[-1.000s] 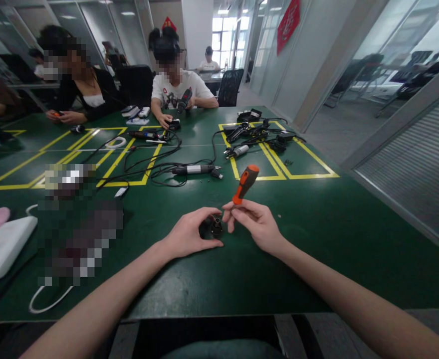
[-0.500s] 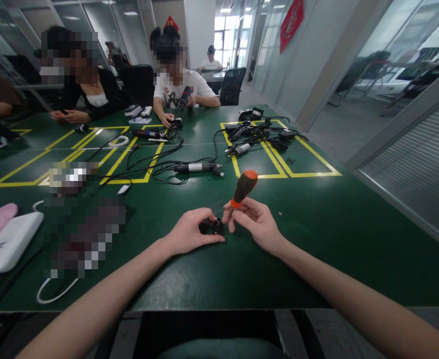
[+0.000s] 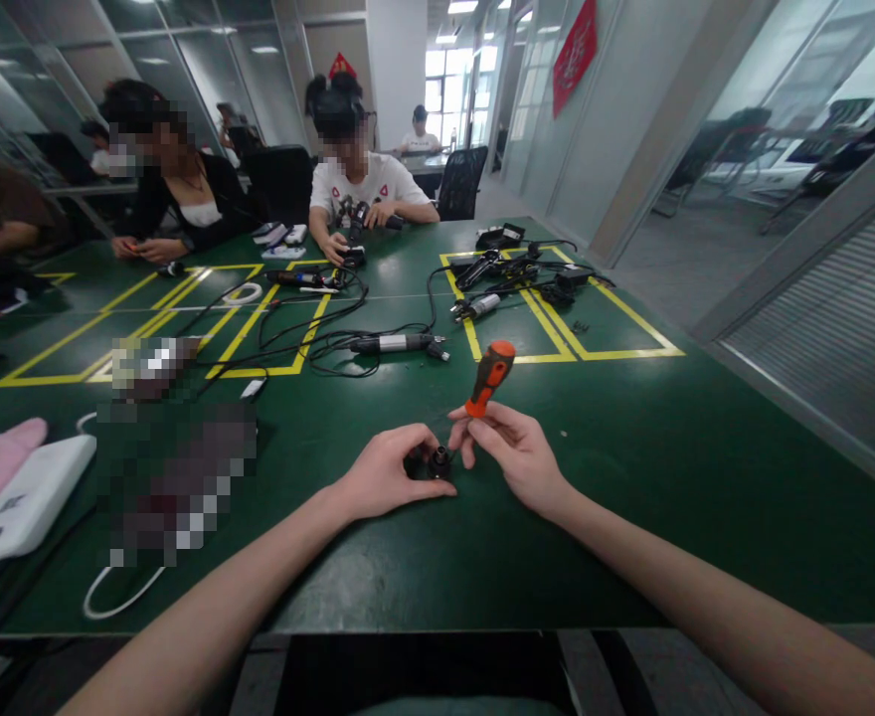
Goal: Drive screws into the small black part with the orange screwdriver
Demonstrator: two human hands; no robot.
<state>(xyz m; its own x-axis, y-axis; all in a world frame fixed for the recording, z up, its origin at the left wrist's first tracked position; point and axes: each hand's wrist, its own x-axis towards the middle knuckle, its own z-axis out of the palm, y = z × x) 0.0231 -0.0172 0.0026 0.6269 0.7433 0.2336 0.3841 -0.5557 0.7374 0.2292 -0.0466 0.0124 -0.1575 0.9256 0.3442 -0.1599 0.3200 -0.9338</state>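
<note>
Head view: at the left edge, a soft pink thing (image 3: pixel 5 452) lies by a flat white case (image 3: pixel 35 497), and a white cord (image 3: pixel 94 587) makes a loop on the green table (image 3: pixel 594 527). Next comes the left hand (image 3: pixel 385 469). Its thumb and fingers curl like a letter C and hold a small round black part (image 3: pixel 441 462) from both sides, low over the table in front of the person. A power tool (image 3: pixel 397 344), black with a silver band, lies farther back. Just to the right of the part is an orange and black screwdriver (image 3: pixel 494 376), its handle up and leaning a bit to the right. The right hand (image 3: pixel 516 452) pinches it low down, near the end of the handle. The tip is hidden, so I can't tell if it touches the part. It could slip off and poke a left finger, because those fingers are so close. If the left hand holds too loosely, the part could spin or tip over. A soft pinch could let the tall handle wobble.
</note>
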